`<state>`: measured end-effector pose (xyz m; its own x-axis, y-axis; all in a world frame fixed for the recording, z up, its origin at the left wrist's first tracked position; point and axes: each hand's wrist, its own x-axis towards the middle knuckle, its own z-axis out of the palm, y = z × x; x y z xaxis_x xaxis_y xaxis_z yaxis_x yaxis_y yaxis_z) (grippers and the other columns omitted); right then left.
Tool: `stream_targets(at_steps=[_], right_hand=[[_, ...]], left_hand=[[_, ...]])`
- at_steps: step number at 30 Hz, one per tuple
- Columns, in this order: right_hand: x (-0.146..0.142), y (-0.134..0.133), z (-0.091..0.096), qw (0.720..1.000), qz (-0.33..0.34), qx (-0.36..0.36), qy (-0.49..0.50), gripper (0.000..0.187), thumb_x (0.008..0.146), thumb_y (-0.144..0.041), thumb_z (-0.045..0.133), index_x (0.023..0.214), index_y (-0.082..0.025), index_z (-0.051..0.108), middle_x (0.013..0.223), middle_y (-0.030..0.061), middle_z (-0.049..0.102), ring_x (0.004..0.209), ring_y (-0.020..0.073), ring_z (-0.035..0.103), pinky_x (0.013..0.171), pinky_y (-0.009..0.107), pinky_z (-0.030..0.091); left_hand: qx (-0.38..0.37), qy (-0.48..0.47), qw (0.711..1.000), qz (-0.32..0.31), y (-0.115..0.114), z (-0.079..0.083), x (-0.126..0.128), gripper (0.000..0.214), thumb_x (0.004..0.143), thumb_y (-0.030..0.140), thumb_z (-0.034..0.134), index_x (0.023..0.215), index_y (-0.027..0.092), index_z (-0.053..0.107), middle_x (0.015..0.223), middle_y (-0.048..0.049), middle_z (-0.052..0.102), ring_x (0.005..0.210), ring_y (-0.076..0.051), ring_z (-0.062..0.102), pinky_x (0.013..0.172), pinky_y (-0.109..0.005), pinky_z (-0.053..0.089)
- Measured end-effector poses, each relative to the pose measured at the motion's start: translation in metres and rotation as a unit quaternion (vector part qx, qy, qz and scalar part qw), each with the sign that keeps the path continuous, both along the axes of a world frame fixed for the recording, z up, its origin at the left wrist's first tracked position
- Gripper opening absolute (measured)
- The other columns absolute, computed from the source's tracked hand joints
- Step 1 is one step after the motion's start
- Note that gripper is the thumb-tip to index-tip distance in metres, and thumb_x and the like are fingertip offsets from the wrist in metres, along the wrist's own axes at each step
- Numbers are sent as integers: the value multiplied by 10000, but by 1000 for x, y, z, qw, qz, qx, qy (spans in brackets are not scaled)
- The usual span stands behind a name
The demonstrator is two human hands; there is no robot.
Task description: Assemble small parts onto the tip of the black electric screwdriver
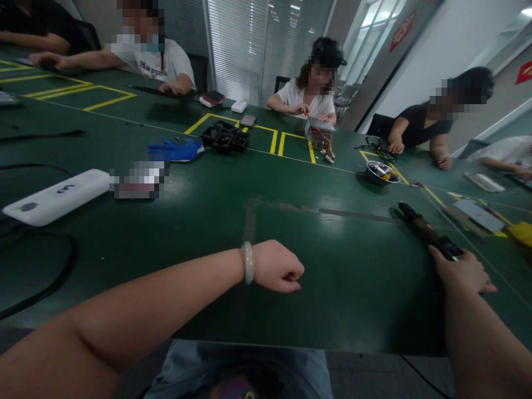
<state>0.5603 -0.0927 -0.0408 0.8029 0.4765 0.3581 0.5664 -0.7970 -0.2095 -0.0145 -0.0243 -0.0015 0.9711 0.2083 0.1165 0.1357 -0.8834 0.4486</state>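
My left hand (277, 267) is curled into a loose fist over the front middle of the green table, with a pale bangle (248, 262) on its wrist. Nothing shows between its fingers. On the right, my right hand (467, 272) is closed round the rear end of a dark electric screwdriver (428, 230). The tool's narrow black tip points away from me and to the left, low over the table. Part of its grip is hidden behind my hand.
Left on the green table (199, 221) are a white device marked 3 (58, 197), black cables and a blue glove (174, 150). Farther back lie black plastic parts (224, 137), a metal bowl (380, 173) and a wired box (319, 126). Several people sit opposite.
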Motion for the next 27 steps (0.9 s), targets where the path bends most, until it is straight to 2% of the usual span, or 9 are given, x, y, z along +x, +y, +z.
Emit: stream_targets(at_steps=[3,5,9,13,18,20,22,24,27], right_hand=[[-6,2,0,995,-68,14,74,840,601,-711,651,1286,-232,577,1250,349,522,1203,525,455,773,662,268],[-17,6,4,996,-50,18,76,781,614,-700,655,1245,-242,603,1224,335,548,1169,511,483,784,652,263],[-59,17,11,997,45,-11,56,712,689,-718,588,1224,-248,602,1166,259,609,1104,451,531,827,604,290],[-124,40,15,980,193,-38,39,718,746,-688,552,1299,-231,540,1234,180,593,1134,385,516,893,548,328],[-232,64,19,925,379,-19,23,642,796,-645,548,1280,-223,532,1204,129,597,1113,330,520,914,488,354],[-279,68,21,890,454,-10,30,602,809,-616,561,1271,-231,529,1203,120,592,1113,322,515,912,480,358],[-323,68,24,855,518,-5,42,555,826,-588,564,1257,-241,528,1198,112,588,1105,315,514,905,479,364],[-360,66,26,827,560,-2,56,535,824,-550,585,1261,-249,516,1187,105,585,1088,309,514,897,476,376],[-400,62,25,803,592,-3,74,510,805,-494,610,1244,-252,518,1172,93,577,1065,303,514,900,489,391]], left_hand=[[3,-2,1000,5,0,-1,2,260,839,388,602,669,198,551,651,35,597,592,-103,546,514,-239,324],[6,-4,1000,8,0,-1,3,262,837,390,603,666,197,552,649,36,597,587,-101,545,511,-238,319],[10,2,1000,10,0,-1,3,264,835,395,600,664,198,557,632,38,594,567,-99,539,506,-237,315],[20,3,1000,2,-1,-2,3,261,849,394,589,677,199,563,638,38,596,564,-101,538,510,-241,327],[107,-23,994,-10,-3,7,3,191,881,364,554,782,209,604,765,8,639,695,-134,584,631,-279,407],[140,-57,988,41,-3,13,3,149,888,332,542,919,211,622,904,-28,660,859,-172,606,764,-314,446],[155,-94,976,122,-2,17,1,235,869,286,551,1085,203,590,1124,-73,635,1086,-220,567,933,-374,440],[170,-115,962,182,1,16,-1,455,821,233,573,1265,179,491,1373,-118,506,1318,-263,416,1098,-443,348],[191,-90,949,232,7,8,-4,650,740,160,575,1362,137,387,1532,-160,317,1431,-294,264,1187,-501,214]])
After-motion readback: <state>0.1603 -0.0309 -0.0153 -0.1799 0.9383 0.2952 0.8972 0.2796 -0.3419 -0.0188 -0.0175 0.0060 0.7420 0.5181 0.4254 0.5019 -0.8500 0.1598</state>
